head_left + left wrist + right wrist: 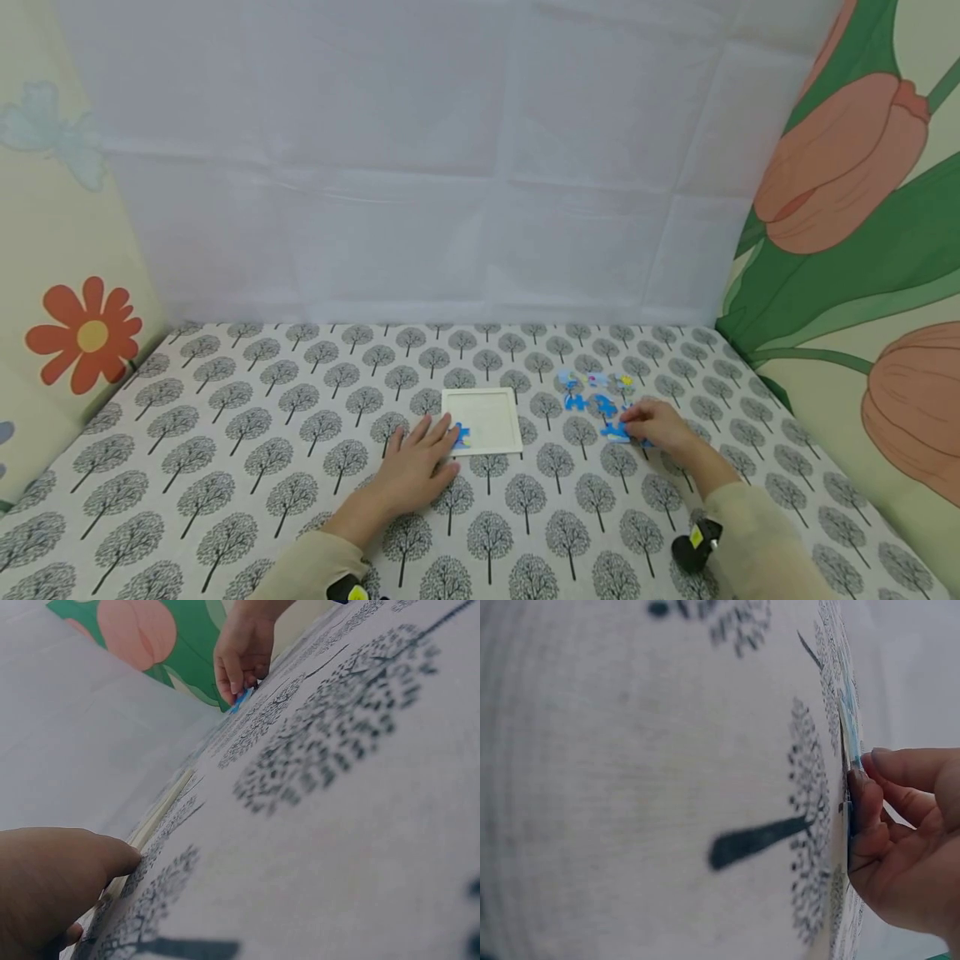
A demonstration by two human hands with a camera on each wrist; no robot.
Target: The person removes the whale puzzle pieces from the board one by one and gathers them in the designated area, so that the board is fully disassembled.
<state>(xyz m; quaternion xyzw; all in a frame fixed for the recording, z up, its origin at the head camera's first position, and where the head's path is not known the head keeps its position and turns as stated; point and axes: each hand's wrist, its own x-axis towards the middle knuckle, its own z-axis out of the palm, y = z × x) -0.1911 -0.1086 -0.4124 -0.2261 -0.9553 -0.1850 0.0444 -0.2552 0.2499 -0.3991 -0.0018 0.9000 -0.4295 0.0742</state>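
A square white puzzle frame [483, 454] lies flat on the table, with one blue puzzle piece [462, 435] in its near left corner. My left hand [416, 467] rests with spread fingers at the frame's left edge; its thumb [112, 859] shows beside the pale edge in the left wrist view. To the right, my right hand [660, 425] pinches a blue puzzle piece [617, 432] between thumb and fingertips, low over the cloth. The right wrist view shows those fingertips [870, 765] from the side, partly hiding the piece.
Several loose puzzle pieces lie in rows beyond the right hand, among them a blue one [575, 402] and one with yellow [625, 381]. A tree-print cloth [300, 450] covers the table. Behind it hangs a white sheet [420, 167], with flower-painted walls at both sides.
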